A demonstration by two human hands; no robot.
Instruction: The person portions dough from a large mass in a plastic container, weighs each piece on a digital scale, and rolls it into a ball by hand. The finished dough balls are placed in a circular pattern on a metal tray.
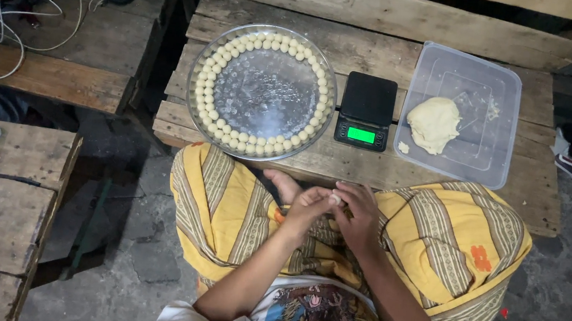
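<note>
1. Both hands meet over the lap; left hand [306, 206] and right hand [358, 214] fingers pinch a small dough ball [335, 198].
2. Far left on the wooden surface [382, 54]: round glass tray [262, 92] ringed with balls.
3. Scale [365, 111] centre, dough container [461, 115] right.

Yellow striped cloth [448, 234], pale dough [433, 123]

Wooden bench [343, 156] with tray [200, 66], scale [366, 111], tub [508, 99].
</note>
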